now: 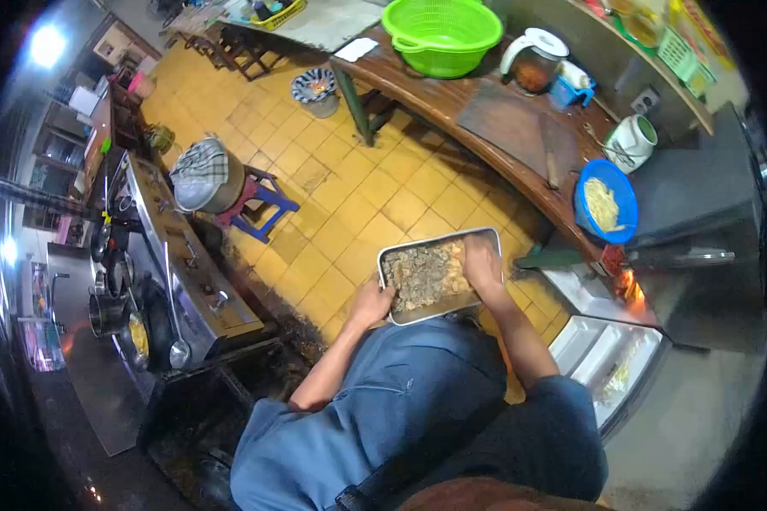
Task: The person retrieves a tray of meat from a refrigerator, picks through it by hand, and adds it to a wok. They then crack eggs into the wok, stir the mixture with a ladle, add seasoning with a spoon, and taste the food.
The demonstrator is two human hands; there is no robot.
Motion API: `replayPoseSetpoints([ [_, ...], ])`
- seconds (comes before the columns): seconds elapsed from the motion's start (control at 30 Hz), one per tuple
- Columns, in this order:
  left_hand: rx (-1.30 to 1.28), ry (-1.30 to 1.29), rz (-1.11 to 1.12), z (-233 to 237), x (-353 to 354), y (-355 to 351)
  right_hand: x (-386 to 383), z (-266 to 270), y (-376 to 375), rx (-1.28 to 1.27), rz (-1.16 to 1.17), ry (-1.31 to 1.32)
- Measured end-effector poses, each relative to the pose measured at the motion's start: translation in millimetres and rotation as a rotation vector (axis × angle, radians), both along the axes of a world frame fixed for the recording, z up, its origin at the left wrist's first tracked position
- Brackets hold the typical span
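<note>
A rectangular metal tray is held at waist height in front of my blue shirt. Brown and grey crumbly pieces of food lie in it. My left hand grips the tray's left edge, its thumb over the rim. My right hand reaches over the right end of the tray, at the food there; its fingertips are hidden, so what it holds, if anything, cannot be made out.
On the right, a wooden counter bears a green basket, a cutting board and a blue bowl. At the left stand a stove with a wok and a covered pot on a blue stool.
</note>
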State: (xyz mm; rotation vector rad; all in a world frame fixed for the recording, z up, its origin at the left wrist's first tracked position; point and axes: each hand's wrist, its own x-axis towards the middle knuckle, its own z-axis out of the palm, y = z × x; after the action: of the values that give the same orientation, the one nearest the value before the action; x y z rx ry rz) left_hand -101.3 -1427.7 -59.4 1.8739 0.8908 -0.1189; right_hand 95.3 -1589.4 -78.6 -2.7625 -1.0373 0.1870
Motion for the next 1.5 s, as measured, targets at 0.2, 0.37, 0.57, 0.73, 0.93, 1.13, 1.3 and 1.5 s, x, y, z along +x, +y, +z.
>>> replayPoseSetpoints([
  [0.2,0.047,0.108,0.136,3.1,-8.0,13.6,13.9,-4.9,46.1,0.029,0.235,-0.110],
  [0.37,0.045,-0.024,0.309,10.4,32.5,82.3,80.0,0.8,141.7,0.366,0.299,-0.027],
  [0.57,-0.035,-0.002,0.463,4.2,102.6,164.9,159.3,38.2,236.7,0.718,0.175,0.488],
  [0.73,-0.027,-0.020,0.537,17.3,141.3,213.3,212.6,59.7,310.2,0.786,-0.066,1.227],
  [0.93,-0.108,-0.125,0.588,-2.0,183.3,272.7,252.1,13.8,407.8,0.287,0.359,0.106],
  [1.13,-0.173,-0.117,0.570,44.6,242.9,354.1,281.2,26.4,488.8,-0.001,0.167,0.339],
  [1.3,0.030,-0.144,0.332,4.5,281.7,457.5,317.2,7.2,537.6,0.302,0.186,0.226],
  [1.5,-0.223,-0.163,0.260,-34.5,333.7,561.8,360.2,25.0,597.3,0.838,-0.019,0.418],
])
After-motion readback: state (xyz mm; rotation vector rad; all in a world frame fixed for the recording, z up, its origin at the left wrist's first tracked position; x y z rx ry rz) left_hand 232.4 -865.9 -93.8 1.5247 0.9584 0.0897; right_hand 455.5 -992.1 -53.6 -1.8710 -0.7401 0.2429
